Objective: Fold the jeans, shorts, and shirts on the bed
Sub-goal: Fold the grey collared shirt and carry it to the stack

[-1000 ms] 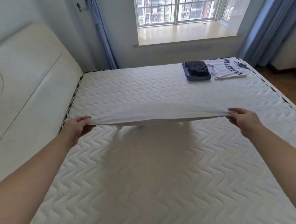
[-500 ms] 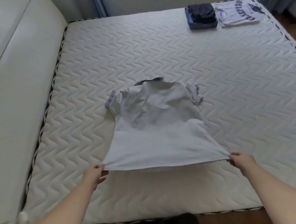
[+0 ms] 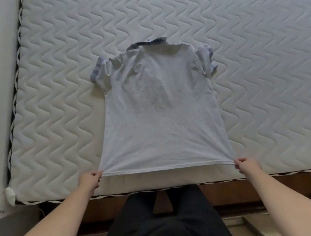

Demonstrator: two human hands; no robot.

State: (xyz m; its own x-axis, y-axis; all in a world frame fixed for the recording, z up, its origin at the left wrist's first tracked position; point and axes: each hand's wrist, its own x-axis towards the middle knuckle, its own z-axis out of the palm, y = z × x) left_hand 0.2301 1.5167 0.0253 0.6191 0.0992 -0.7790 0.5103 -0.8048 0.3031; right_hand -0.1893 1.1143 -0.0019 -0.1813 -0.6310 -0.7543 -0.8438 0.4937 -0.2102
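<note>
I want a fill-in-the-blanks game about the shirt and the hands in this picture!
1. The white shirt lies spread on the ____.
2. The left hand and the right hand each pinch a corner of the shirt's bottom ____.
3. The shirt's dark collar points ____ from the person.
4. The number of sleeves showing is ____.

Missing words: mattress; hem; away; two

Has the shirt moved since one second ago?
Yes. The shirt was held stretched above the mattress; it now lies flat on it, hem near the bed's near edge.
</note>
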